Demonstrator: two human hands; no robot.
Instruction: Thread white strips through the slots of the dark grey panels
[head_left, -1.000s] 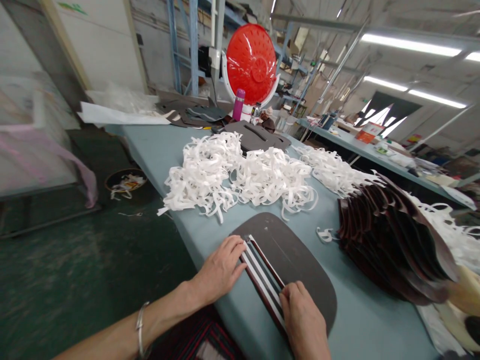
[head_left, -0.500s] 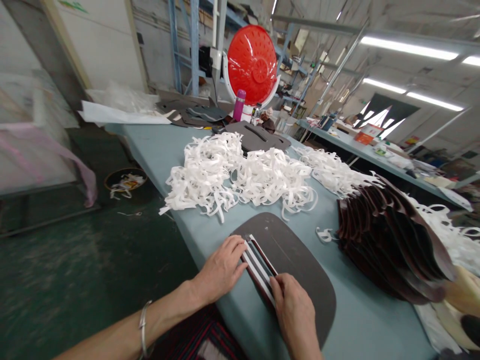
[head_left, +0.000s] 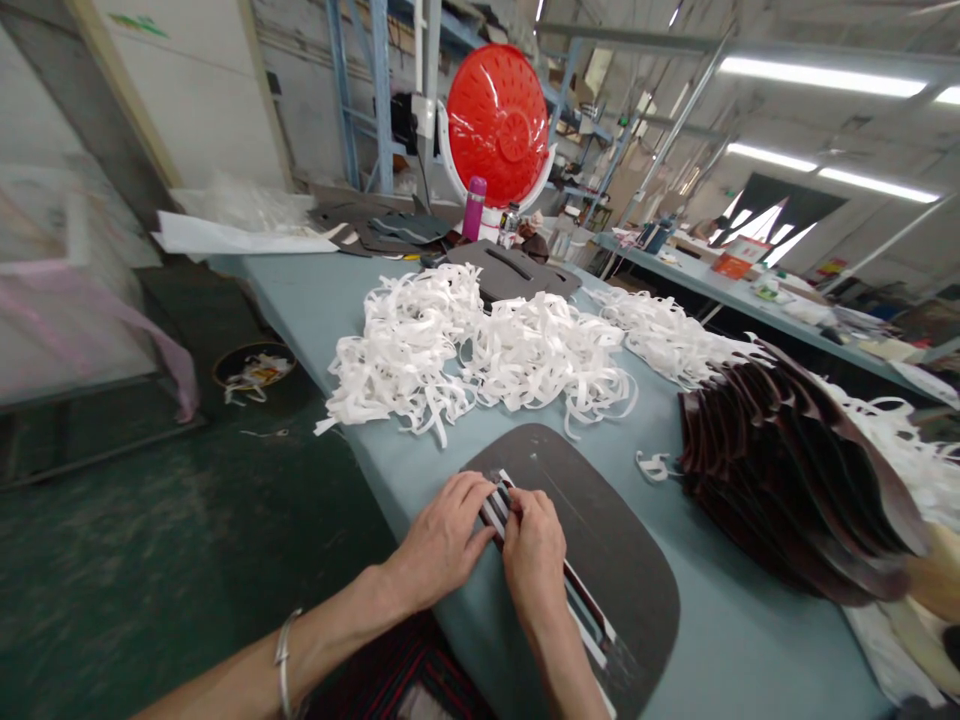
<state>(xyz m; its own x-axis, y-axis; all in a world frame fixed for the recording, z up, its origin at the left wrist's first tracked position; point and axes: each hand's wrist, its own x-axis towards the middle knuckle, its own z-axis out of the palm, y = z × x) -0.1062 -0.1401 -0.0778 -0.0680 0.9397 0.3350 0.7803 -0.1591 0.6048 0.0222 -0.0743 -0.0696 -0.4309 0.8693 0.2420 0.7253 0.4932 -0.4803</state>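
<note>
A dark grey rounded panel (head_left: 630, 560) lies on the blue-green table, with a long slot edged in dark red and white strips (head_left: 592, 625). My left hand (head_left: 450, 530) pinches the slot's edge at its upper left end, thumb and fingers close together. Just beside it, my right hand (head_left: 534, 545) has its fingers bent down onto the strips at the same end of the slot. Its forearm hides the middle of the slot.
Heaps of white strips (head_left: 536, 355) lie beyond the panel. Dark brown curved pieces (head_left: 787, 480) are stacked at the right. Farther back stand a purple bottle (head_left: 474, 208) and a red round heater-like object (head_left: 499, 125).
My right hand has moved up along the slot from its lower part to beside my left hand, uncovering the slot's lower end. My left hand has stayed nearly in place.
</note>
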